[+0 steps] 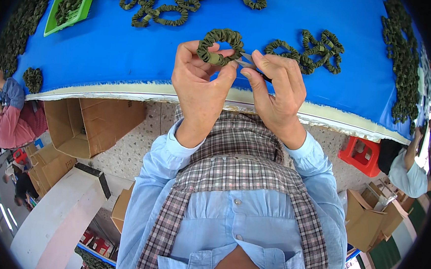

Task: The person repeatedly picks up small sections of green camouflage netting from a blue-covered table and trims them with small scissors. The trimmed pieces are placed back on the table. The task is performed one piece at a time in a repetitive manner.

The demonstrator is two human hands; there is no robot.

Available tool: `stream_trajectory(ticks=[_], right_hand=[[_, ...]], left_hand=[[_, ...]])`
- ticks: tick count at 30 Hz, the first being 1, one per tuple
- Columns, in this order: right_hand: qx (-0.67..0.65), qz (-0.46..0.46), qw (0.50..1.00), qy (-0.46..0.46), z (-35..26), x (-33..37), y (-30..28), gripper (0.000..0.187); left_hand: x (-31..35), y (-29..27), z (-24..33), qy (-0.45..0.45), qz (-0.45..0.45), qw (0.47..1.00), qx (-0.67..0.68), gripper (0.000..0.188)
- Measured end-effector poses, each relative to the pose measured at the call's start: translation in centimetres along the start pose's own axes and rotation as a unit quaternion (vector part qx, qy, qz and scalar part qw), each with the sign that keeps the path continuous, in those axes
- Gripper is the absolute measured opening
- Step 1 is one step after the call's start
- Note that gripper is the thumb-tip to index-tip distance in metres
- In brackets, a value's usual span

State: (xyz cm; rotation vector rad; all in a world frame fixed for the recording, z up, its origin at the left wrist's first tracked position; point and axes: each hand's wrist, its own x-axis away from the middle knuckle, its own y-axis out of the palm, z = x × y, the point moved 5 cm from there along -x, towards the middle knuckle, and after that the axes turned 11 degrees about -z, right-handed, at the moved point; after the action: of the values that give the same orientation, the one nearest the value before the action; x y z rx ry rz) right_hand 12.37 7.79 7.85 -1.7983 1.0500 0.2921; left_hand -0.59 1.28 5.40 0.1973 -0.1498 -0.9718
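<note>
My left hand [199, 84] pinches a dark green scrunchie [223, 35] just above the near edge of the blue-covered table [126, 57]. Between the fingers of my right hand [281, 87] is a small pair of thread snips [247, 60], its pointed metal blades meeting the right side of the scrunchie by my left thumb. The fingers partly hide the handle of the snips. Several loose scrunchies [306, 65] lie on the table just beyond my right hand.
Heaped scrunchies [171, 16] cover the far table, with more along both sides. A green basket [82, 13] holds some at far left; one scrunchie [33, 79] lies near the left edge. Cardboard boxes [110, 123] and a red stool [362, 156] stand below. People sit at both sides.
</note>
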Motion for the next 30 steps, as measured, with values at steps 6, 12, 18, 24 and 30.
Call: stream_trajectory(ticks=[6,12,18,24,30], right_hand=[[0.019,0.013,1.000,-0.005,0.1,-0.1,0.4,0.034],[0.052,0.009,0.998,-0.019,-0.2,-0.3,0.3,0.032],[0.085,-0.019,0.995,-0.050,-0.3,-0.3,0.2,0.034],[-0.166,-0.071,0.977,0.109,0.7,-2.0,-0.9,0.038],[-0.202,-0.162,0.964,0.057,2.0,-2.1,0.4,0.033]], left_hand=[[0.1,0.2,0.0,0.005,0.002,1.000,-0.017,0.037],[0.1,0.0,-0.2,0.014,0.004,1.000,-0.025,0.037],[0.1,0.1,-0.2,0.007,0.002,1.000,-0.017,0.038],[-0.3,-0.4,-0.5,-0.046,-0.033,0.997,0.059,0.040],[0.1,-0.5,-0.3,-0.121,-0.081,0.978,0.151,0.048]])
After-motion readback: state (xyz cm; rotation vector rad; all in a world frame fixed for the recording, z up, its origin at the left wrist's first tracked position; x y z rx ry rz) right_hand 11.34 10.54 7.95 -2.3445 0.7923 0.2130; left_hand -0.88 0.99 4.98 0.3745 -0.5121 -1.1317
